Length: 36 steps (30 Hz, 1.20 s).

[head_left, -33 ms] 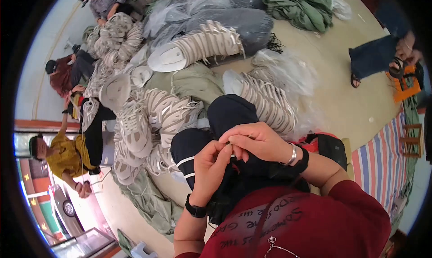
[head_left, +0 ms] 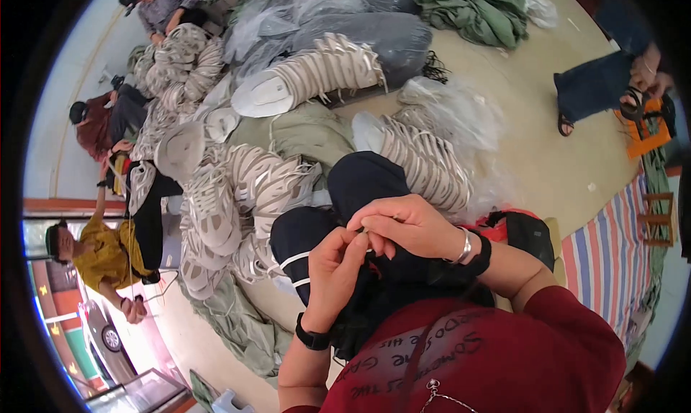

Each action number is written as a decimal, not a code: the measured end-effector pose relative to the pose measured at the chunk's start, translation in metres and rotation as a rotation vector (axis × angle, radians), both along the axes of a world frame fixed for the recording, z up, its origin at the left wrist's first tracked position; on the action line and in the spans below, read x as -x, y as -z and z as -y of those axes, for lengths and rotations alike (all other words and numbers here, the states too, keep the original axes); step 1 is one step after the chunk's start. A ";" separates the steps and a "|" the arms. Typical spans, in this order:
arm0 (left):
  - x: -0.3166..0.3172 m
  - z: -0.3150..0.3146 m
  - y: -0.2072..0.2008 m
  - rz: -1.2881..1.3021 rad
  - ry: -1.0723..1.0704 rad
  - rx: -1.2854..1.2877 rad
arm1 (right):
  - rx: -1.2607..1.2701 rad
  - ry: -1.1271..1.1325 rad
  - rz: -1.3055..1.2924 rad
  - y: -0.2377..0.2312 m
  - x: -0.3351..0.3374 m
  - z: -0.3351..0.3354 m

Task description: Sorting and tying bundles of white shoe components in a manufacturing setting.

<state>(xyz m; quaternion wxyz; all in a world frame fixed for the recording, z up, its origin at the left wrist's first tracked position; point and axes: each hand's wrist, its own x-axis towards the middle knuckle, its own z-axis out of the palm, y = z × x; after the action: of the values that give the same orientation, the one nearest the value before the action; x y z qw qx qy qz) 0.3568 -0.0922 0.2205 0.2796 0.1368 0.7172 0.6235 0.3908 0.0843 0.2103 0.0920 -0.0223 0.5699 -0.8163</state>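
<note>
My left hand (head_left: 337, 263) and my right hand (head_left: 412, 229) meet above my lap, thumbs and forefingers pinched together. Between the fingertips is something small and dark, too small to name. Beneath them are my dark trouser legs (head_left: 367, 181). Just past my knees lie stacked light-coloured shoe uppers: one stack (head_left: 428, 161) beyond the right knee, another (head_left: 263, 179) to the left of it, and a long row (head_left: 327, 71) farther off. None of these is touched by either hand.
Several co-workers sit on the left, one in a yellow shirt (head_left: 108, 251) holding a cord. Plastic-wrapped dark bundles (head_left: 367, 35) and green cloth (head_left: 475, 13) lie at the back. At right are a striped sheet (head_left: 604, 247), a wooden stool (head_left: 656, 218) and a person's sandalled foot (head_left: 566, 127).
The view has shifted very slightly, so the surroundings sit a little farther left. Both hands keep the same pinch at the same spot.
</note>
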 end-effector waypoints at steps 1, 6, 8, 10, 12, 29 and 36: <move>0.000 -0.003 -0.005 -0.003 -0.007 -0.002 | 0.020 -0.003 0.001 0.001 0.001 0.000; 0.007 -0.005 -0.005 0.107 0.023 -0.047 | 0.175 0.012 0.012 0.008 -0.001 -0.009; 0.010 -0.006 -0.007 0.217 0.018 -0.059 | 0.197 -0.016 0.021 0.009 -0.002 -0.013; 0.010 -0.008 -0.007 0.267 0.020 -0.111 | 0.214 -0.039 0.027 0.009 -0.002 -0.013; 0.009 -0.005 -0.006 0.201 0.042 -0.082 | 0.262 -0.082 0.092 0.008 -0.004 -0.012; -0.011 -0.015 0.004 -0.028 0.061 -0.052 | 0.309 0.091 0.106 0.007 -0.003 -0.004; -0.011 -0.005 0.008 -0.005 0.059 -0.070 | 0.475 0.099 0.150 0.016 -0.003 -0.009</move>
<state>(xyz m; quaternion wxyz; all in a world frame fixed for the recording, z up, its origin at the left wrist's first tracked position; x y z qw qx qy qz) 0.3678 -0.0871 0.2122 0.2911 0.1689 0.6911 0.6396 0.3940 0.0934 0.1947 0.0859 0.0453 0.3540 -0.9302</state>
